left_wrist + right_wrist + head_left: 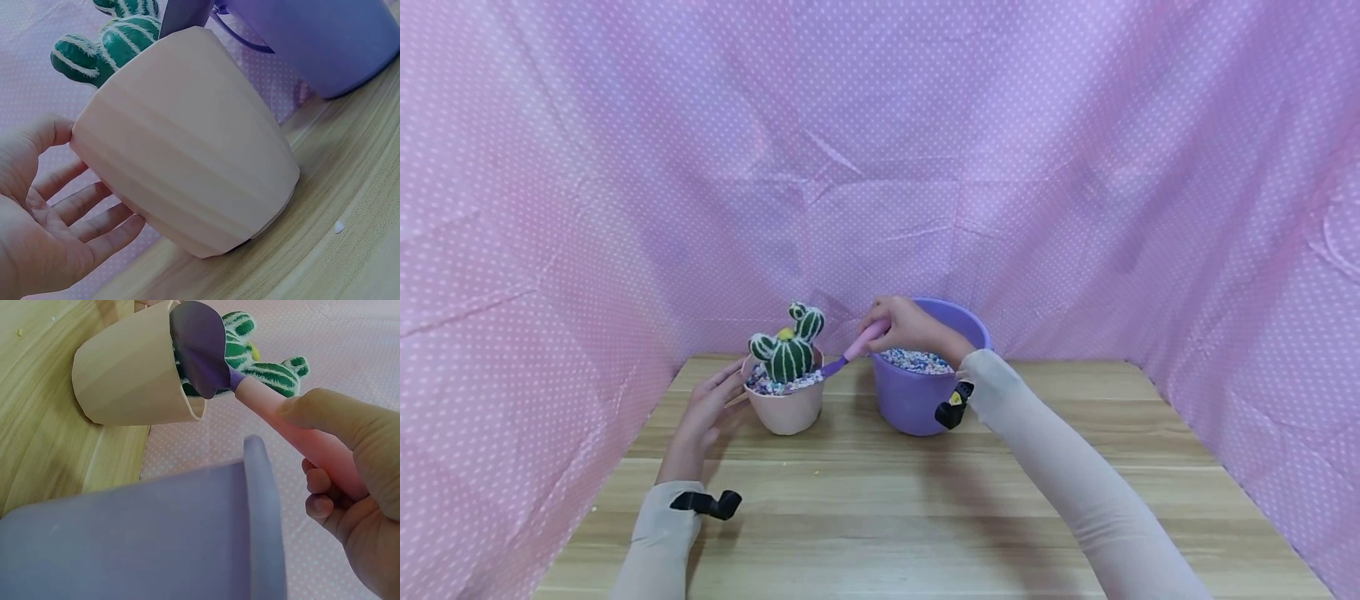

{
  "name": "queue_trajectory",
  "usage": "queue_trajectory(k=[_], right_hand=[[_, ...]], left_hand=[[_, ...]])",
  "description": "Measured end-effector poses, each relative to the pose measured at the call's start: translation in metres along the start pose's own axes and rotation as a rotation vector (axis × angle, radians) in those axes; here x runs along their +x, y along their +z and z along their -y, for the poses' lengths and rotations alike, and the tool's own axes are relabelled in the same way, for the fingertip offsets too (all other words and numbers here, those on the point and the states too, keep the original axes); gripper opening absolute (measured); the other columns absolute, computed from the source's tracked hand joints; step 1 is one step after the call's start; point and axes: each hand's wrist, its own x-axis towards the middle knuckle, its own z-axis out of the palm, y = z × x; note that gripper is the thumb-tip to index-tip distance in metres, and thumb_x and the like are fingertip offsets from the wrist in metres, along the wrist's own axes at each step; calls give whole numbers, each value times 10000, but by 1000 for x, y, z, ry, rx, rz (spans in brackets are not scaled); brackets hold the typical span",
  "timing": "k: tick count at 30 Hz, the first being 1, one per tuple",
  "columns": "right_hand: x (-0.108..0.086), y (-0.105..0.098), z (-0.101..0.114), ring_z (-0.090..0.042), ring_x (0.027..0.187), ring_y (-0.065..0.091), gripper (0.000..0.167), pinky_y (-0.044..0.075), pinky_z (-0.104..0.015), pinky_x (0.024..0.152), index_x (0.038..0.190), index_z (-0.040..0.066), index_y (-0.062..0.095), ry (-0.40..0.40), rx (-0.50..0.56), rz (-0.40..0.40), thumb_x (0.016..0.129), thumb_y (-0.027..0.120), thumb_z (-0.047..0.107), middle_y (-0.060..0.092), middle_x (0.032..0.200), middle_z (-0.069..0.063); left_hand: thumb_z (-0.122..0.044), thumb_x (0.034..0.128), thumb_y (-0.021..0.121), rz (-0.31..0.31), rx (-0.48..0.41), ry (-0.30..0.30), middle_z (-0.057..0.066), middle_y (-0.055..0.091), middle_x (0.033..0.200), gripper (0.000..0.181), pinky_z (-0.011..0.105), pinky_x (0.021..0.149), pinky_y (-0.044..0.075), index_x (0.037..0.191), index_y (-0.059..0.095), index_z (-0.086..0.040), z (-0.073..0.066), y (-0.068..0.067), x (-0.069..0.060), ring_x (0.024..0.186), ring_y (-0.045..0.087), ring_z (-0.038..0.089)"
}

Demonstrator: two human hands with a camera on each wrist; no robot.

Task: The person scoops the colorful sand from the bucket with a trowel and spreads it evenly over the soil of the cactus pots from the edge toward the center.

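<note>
My right hand point(904, 323) point(362, 456) grips the pink handle of a small shovel point(867, 338) point(300, 431). Its purple blade point(199, 347) lies at the right side of the pale pot's mouth, over the pebbles point(805, 382). A green cactus with white stripes point(790, 360) point(128, 42) stands in the pale pot point(786, 412) point(187, 144) point(131, 372). At the pot's left side, my left hand point(706, 408) point(56, 212) touches the wall with spread, lightly bent fingertips.
A purple bucket point(910, 404) point(325, 44) point(137, 537) holding multicoloured pebbles point(917, 361) stands right of the pot, under my right forearm. Small loose bits point(817, 472) point(339, 227) lie on the wooden table point(850, 533). Pink dotted cloth point(880, 150) hangs behind and at both sides.
</note>
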Motion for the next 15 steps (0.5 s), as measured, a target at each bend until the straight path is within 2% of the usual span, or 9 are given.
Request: queue_trajectory(k=[5, 10, 15], right_hand=[[-1, 2, 1, -155, 870, 542, 167, 498, -259, 757, 984, 122, 811, -17, -6, -16, 817, 818, 123, 635, 936, -28], [0, 4, 0, -143, 839, 529, 195, 483, -233, 718, 1008, 116, 812, -45, -40, -24, 814, 819, 132, 647, 924, -28], [1, 5, -1, -161, 873, 566, 221, 491, -245, 749, 1029, 71, 807, -45, -33, -27, 819, 819, 135, 712, 970, -61]], left_hand=[[-377, 1029, 605, 4, -11, -5, -107, 556, 1415, 656, 260, 1029, 539, 1586, 365, -126, 1, -1, 2, 1104, 600, -20], [-425, 1012, 620, -13, -14, -25, -36, 497, 1517, 676, 261, 1046, 526, 1583, 381, -154, 0, -1, 4, 1113, 597, -19], [-413, 1025, 601, -15, -12, -32, 3, 449, 1581, 652, 263, 1049, 524, 1585, 379, -163, 0, -1, 6, 1108, 598, -22]])
